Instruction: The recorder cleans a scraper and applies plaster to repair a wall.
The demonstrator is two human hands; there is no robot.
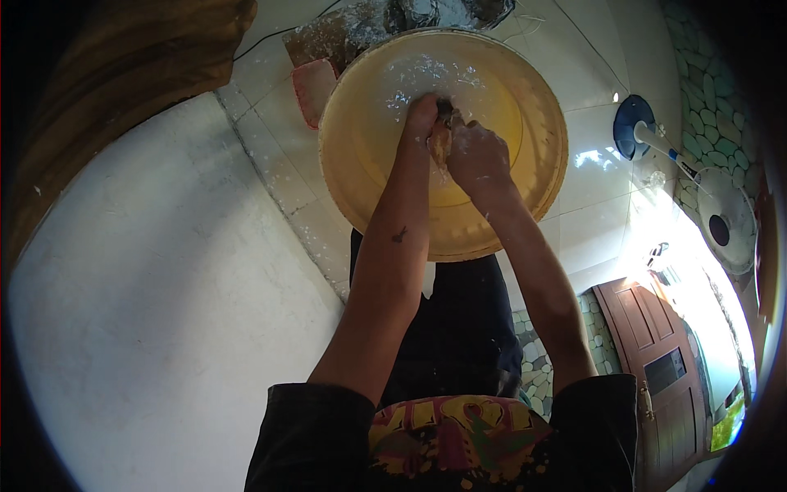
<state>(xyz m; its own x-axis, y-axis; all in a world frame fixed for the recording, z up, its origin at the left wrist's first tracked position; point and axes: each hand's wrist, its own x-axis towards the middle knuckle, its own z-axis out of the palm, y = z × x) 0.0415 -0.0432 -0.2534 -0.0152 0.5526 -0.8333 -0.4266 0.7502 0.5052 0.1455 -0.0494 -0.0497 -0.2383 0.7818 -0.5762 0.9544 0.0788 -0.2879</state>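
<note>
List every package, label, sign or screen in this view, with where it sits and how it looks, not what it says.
No package, sign or screen shows.
Printed design on the person's shirt: bottom centre, yellow, pink and red shapes on black cloth.
Small dark mark on the left forearm: mid-frame, too small to make out.
Both hands, left hand and right hand, work a small lump in the yellow basin, which bears no label.
</note>
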